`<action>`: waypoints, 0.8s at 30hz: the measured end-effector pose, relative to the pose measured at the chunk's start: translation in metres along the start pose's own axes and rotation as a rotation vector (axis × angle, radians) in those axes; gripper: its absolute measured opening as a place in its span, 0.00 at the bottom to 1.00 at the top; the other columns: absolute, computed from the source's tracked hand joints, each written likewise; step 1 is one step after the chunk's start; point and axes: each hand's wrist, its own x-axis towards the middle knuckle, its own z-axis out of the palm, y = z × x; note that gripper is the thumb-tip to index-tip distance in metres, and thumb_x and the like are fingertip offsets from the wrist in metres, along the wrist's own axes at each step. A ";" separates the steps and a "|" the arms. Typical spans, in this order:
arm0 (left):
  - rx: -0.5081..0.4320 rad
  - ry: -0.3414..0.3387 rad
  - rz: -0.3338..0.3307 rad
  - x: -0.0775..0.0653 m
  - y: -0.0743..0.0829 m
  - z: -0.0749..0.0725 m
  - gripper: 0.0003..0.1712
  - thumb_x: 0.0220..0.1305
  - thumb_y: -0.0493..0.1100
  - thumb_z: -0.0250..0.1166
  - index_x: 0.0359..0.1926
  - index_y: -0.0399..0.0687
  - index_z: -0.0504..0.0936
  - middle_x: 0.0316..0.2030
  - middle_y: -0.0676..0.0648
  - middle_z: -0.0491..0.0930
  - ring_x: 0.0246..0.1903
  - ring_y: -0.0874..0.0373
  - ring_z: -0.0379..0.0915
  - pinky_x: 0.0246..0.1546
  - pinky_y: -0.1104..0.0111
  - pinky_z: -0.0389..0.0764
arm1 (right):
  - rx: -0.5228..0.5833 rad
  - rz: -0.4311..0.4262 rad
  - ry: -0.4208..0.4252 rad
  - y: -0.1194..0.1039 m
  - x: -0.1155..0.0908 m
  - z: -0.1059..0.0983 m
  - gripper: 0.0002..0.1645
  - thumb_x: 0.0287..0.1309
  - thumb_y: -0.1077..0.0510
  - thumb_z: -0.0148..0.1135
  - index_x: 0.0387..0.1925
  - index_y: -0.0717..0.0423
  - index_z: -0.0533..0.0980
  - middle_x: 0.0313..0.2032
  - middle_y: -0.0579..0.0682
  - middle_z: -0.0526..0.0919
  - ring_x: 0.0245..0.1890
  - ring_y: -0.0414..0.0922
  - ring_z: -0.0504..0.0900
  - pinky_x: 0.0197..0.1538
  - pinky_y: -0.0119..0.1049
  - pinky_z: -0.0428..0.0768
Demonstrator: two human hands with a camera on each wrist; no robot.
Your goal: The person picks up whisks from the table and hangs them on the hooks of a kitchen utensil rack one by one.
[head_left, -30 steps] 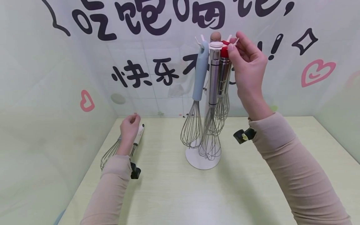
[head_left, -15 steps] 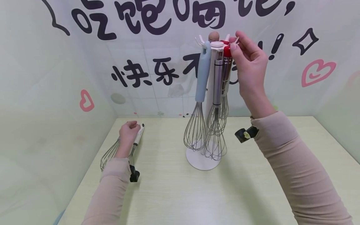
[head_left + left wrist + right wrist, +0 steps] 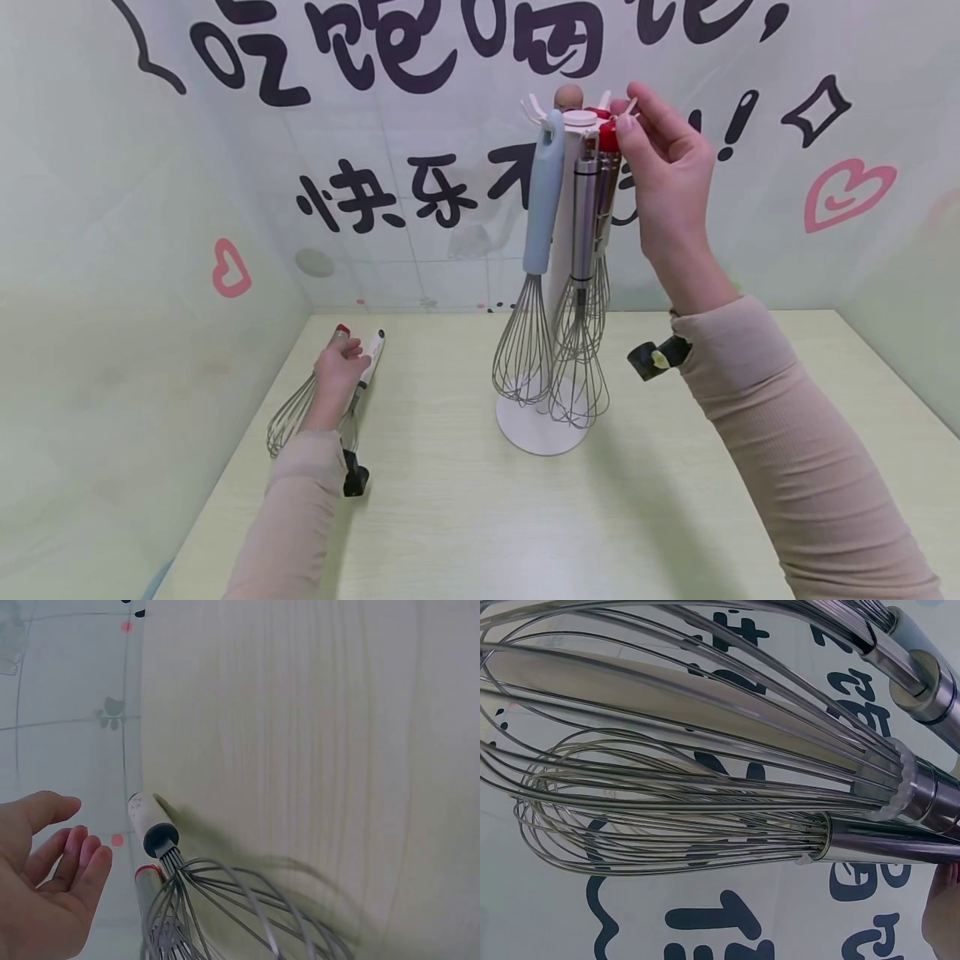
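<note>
In the head view, a white rotating-style rack (image 3: 527, 435) with hooks stands upright on the table, bearing several whisks. A light blue-handled whisk (image 3: 546, 196) hangs at its front left, beside a steel-handled whisk (image 3: 583, 221). Partly behind that one is a red-topped whisk (image 3: 609, 137). My right hand (image 3: 673, 179) pinches a hook at the rack's top. Far left, my left hand (image 3: 337, 371) hovers over whisks lying on the table, its fingers loosely bent around nothing. Beside it lie a white-handled whisk (image 3: 150, 814) and a red-ended whisk (image 3: 149, 882).
A round wooden handle end (image 3: 568, 97) shows behind the rack's top. Close behind the table rises a wall sheet (image 3: 450, 275) with black lettering. Another wall (image 3: 135, 358) borders the table's left edge. Pale wood tabletop (image 3: 480, 517) extends in front of the rack.
The rack's top has turned slightly, carrying the front whisks to the right. My left hand has come down and back, uncovering the red handle end. My right hand keeps its pinch, shifting slightly.
</note>
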 end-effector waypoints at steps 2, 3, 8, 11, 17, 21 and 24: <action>0.008 -0.002 0.001 -0.001 -0.003 0.000 0.27 0.65 0.33 0.55 0.64 0.28 0.65 0.59 0.28 0.70 0.59 0.37 0.66 0.62 0.52 0.74 | -0.006 -0.002 0.000 0.000 0.000 0.000 0.22 0.59 0.65 0.61 0.56 0.60 0.76 0.45 0.48 0.83 0.51 0.42 0.79 0.55 0.25 0.78; 0.015 -0.002 0.003 -0.002 -0.003 0.001 0.27 0.65 0.33 0.55 0.64 0.28 0.65 0.59 0.28 0.69 0.59 0.37 0.66 0.61 0.52 0.74 | -0.009 -0.003 0.001 0.000 0.000 0.000 0.22 0.59 0.64 0.61 0.56 0.60 0.76 0.45 0.48 0.83 0.50 0.42 0.79 0.54 0.24 0.78; 0.050 0.009 0.012 -0.004 -0.007 0.002 0.26 0.64 0.33 0.56 0.62 0.26 0.66 0.58 0.27 0.71 0.58 0.37 0.68 0.59 0.52 0.76 | -0.006 -0.007 0.006 0.001 -0.001 -0.001 0.22 0.59 0.64 0.61 0.56 0.60 0.76 0.43 0.47 0.83 0.50 0.41 0.79 0.52 0.24 0.78; 0.071 0.005 0.008 -0.003 -0.009 0.004 0.27 0.64 0.33 0.57 0.62 0.26 0.66 0.57 0.26 0.71 0.57 0.36 0.69 0.59 0.53 0.76 | 0.004 -0.008 0.008 0.002 -0.001 -0.001 0.22 0.58 0.65 0.61 0.56 0.61 0.76 0.43 0.47 0.83 0.49 0.41 0.79 0.51 0.24 0.78; 0.135 -0.010 -0.001 -0.001 -0.016 0.007 0.28 0.63 0.35 0.59 0.62 0.26 0.66 0.57 0.26 0.71 0.58 0.35 0.69 0.58 0.52 0.77 | 0.016 -0.011 0.005 0.002 -0.001 0.000 0.22 0.58 0.65 0.61 0.56 0.61 0.76 0.43 0.48 0.83 0.50 0.42 0.79 0.52 0.24 0.79; 0.150 -0.025 -0.017 -0.001 -0.019 0.007 0.30 0.62 0.35 0.60 0.63 0.28 0.65 0.59 0.27 0.70 0.58 0.35 0.68 0.58 0.52 0.77 | 0.015 -0.012 0.003 0.002 -0.001 0.000 0.22 0.58 0.65 0.61 0.56 0.60 0.76 0.45 0.49 0.83 0.51 0.42 0.79 0.53 0.24 0.79; 0.142 -0.029 -0.033 -0.001 -0.021 0.007 0.30 0.62 0.34 0.61 0.64 0.28 0.65 0.59 0.27 0.69 0.59 0.35 0.68 0.59 0.51 0.76 | 0.022 -0.010 0.003 0.002 -0.002 0.000 0.22 0.58 0.66 0.61 0.56 0.61 0.76 0.45 0.49 0.83 0.51 0.42 0.79 0.52 0.24 0.79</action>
